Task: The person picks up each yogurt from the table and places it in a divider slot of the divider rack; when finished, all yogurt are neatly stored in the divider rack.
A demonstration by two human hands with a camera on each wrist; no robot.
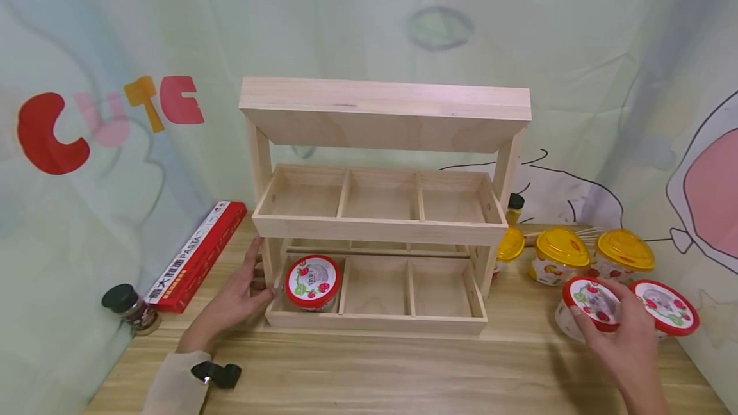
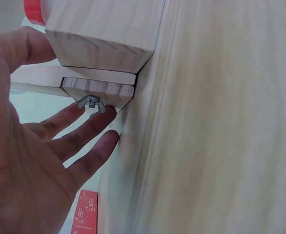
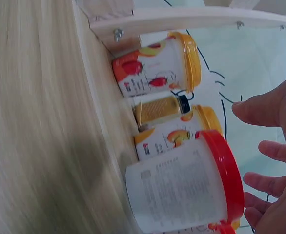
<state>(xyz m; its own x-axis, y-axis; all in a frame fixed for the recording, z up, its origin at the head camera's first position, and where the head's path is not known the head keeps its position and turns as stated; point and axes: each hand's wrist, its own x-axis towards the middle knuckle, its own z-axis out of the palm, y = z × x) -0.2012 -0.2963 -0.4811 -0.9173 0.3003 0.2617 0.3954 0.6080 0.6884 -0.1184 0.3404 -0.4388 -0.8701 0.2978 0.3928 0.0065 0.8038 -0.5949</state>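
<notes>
A two-tier wooden rack (image 1: 380, 232) has trays split into compartments. One red-lidded tub (image 1: 313, 282) sits in the lower tray's left compartment. My left hand (image 1: 239, 293) is at the rack's left side, fingers spread and slightly bent. The left wrist view shows its thumb against the wood and fingertips beside a wing nut (image 2: 91, 102). My right hand (image 1: 625, 338) is over a red-lidded tub (image 1: 590, 303) on the table. In the right wrist view its thumb and fingers are apart, close above the tub's red lid (image 3: 226, 170). Another red-lidded tub (image 1: 665, 308) stands beside it.
Yellow-lidded tubs (image 1: 562, 255) and a small black-capped bottle (image 1: 515, 209) stand behind, right of the rack. Left of it lie a red pasta box (image 1: 196, 258) and a dark-capped jar (image 1: 131, 309). Printed curtains (image 1: 369, 18) hang around the wooden table (image 1: 369, 370).
</notes>
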